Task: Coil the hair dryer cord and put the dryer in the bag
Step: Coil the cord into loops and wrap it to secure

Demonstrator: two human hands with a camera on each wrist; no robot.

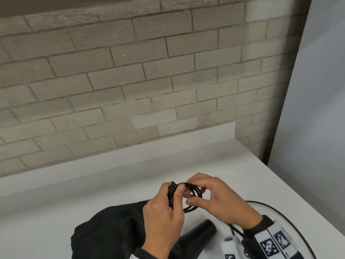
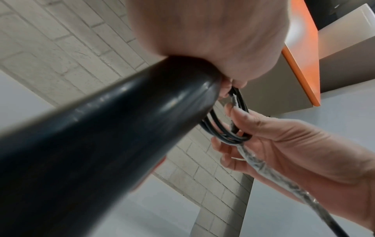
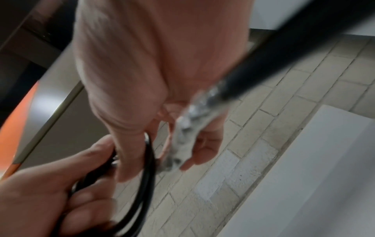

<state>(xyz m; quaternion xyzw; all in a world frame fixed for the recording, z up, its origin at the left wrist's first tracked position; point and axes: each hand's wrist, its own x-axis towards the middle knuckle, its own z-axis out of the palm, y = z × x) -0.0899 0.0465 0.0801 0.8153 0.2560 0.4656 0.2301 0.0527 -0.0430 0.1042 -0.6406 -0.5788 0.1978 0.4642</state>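
Both hands hold a small coil of black cord [image 1: 194, 204] above the white table [image 1: 93, 193]. My left hand [image 1: 173, 193] grips the coil's left side, fingers curled round the bunched loops [image 2: 233, 133]. My right hand [image 1: 194, 198] pinches the cord on the coil's right side, at a silvery wrapped stretch [image 3: 192, 120]. The hair dryer lies below the hands, black nozzle [image 1: 201, 232] and white body [image 1: 229, 245] showing. The loose cord [image 1: 291, 223] arcs away to the right. A black bag [image 1: 112, 230] lies crumpled at the left, partly under my left forearm.
A grey brick wall [image 1: 130, 81] stands behind the table. The table's right edge [image 1: 280, 176] runs diagonally beside a pale wall. A blurred black shape [image 2: 101, 144] fills much of the left wrist view. An orange-edged panel [image 2: 304, 56] hangs overhead.
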